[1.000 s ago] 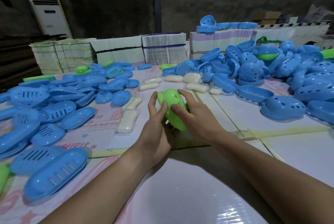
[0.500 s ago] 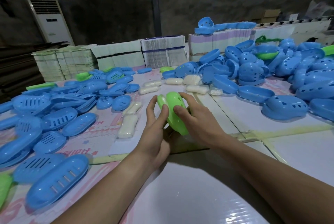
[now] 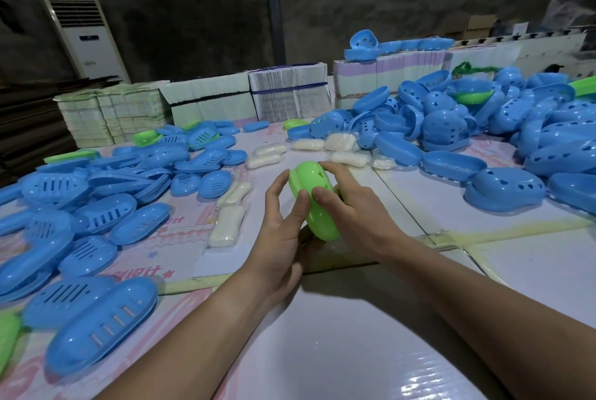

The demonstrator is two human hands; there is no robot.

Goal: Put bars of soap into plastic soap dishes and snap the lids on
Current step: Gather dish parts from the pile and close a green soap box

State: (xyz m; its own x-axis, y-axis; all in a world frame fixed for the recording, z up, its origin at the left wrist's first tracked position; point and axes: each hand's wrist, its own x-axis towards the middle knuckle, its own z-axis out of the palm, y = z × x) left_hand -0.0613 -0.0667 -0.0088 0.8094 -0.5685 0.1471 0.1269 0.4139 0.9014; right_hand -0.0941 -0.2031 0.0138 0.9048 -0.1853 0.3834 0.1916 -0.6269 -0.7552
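Both hands hold a green soap dish [image 3: 314, 196] on its edge above the middle of the table, lid and base pressed together. My left hand [image 3: 282, 232] grips it from the left, thumb on the seam. My right hand [image 3: 350, 206] wraps it from the right, fingers over the top. Whether soap is inside is hidden. Wrapped white soap bars [image 3: 227, 225] lie just left of my hands, and more soap bars [image 3: 350, 158] lie beyond them. Blue slotted lids [image 3: 96, 215] cover the left side. Blue dish bases [image 3: 503, 193] are heaped on the right.
Bundled stacks of flat cartons [image 3: 287, 93] line the table's far edge, some with blue dishes on top. A few green dish parts [image 3: 145, 137] lie among the blue ones. A white standing air conditioner [image 3: 85, 38] is at the back left. White glossy board [image 3: 338, 351] lies in front of me.
The green dish stays in both hands. My hands have shifted slightly on it, squeezing its halves together. The view has shifted a little.
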